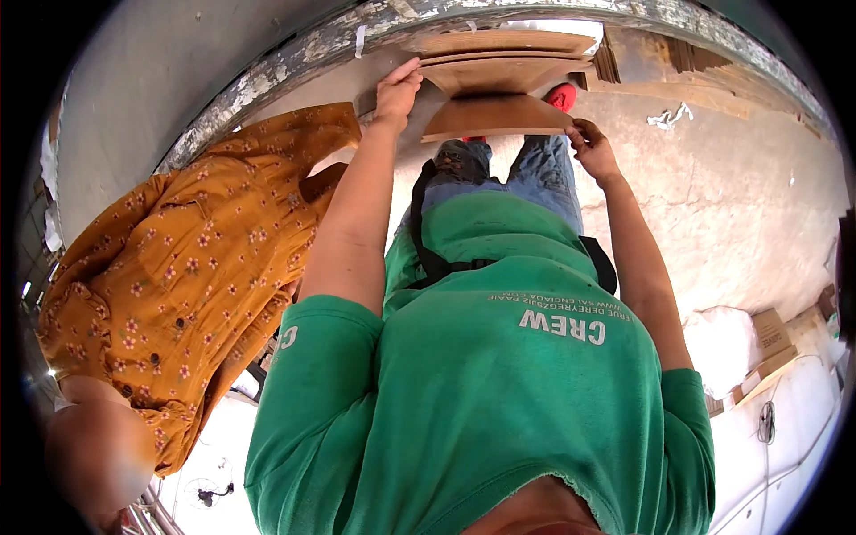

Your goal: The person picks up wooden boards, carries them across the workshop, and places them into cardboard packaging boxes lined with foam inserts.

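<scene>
A brown piece of cardboard (495,118) is in front of my legs, its near panel angled toward me. Its far part (486,76) rises against another brown cardboard sheet (499,42) at the worn ledge. My left hand (399,92) grips the left edge of the far part, fingertips at its upper corner. With thumb and fingers closed, my right hand (593,150) pinches the right corner of the near panel. The underside of the cardboard and how its panels join are hidden.
A worn, paint-chipped ledge (267,82) curves across the far side. Close on my left stands a person in an orange flowered shirt (196,267). Stacked cardboard (678,89) lies at the far right, near a white scrap (670,116). A white bag (720,343) and a carton (769,334) are lower right.
</scene>
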The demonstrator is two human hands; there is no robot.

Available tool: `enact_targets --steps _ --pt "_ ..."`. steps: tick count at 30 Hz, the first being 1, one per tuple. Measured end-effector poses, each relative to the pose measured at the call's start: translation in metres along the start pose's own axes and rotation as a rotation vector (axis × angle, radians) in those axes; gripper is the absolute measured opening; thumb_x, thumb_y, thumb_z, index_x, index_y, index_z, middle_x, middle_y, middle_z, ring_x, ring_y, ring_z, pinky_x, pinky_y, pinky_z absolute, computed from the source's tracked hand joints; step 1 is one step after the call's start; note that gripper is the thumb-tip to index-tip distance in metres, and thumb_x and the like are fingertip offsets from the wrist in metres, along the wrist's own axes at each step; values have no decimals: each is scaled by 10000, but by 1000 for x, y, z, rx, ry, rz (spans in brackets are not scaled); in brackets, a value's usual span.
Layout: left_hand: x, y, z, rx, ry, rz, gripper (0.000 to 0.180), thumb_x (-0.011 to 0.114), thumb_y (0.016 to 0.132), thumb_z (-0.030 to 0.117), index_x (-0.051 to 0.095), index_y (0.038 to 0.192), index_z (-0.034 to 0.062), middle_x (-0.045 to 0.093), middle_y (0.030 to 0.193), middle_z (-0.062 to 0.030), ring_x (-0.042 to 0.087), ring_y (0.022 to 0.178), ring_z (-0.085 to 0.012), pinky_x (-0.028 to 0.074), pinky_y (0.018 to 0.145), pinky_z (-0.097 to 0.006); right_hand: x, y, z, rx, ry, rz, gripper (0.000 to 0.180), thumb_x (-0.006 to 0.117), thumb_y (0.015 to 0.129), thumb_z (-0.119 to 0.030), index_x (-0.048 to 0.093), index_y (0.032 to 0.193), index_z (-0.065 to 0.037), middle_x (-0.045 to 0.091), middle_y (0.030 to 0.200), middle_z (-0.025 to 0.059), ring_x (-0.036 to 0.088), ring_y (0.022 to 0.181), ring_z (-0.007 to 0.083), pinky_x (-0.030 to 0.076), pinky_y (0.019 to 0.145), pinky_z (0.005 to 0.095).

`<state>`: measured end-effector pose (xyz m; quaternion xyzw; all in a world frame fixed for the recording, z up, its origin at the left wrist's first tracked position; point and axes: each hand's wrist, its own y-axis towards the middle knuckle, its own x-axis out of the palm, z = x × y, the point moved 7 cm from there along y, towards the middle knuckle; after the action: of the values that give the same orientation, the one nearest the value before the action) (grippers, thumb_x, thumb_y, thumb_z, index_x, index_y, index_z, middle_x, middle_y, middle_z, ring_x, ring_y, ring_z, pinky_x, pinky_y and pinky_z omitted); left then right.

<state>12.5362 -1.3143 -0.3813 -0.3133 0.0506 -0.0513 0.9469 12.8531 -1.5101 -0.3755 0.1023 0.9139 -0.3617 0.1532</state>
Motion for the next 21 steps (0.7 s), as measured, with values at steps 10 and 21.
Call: enact_targets --steps 10,21 --pt "0 0 -4 -8 -32 -10 233 536 838 66 590 1063 52 563 1073 -100 565 939 -193 467 819 -259 -3 4 -1 30 -18 5 469 592 802 -360 506 1117 -23 598 958 138 558 900 208 427 797 299" --pt "7 -5 4 -44 47 97 235 672 751 164 620 943 40 617 848 -69 593 733 -142 477 653 -225 -5 3 -1 8 48 -1 429 598 807 -316 504 1117 -36 591 901 99 554 799 166 434 735 271"
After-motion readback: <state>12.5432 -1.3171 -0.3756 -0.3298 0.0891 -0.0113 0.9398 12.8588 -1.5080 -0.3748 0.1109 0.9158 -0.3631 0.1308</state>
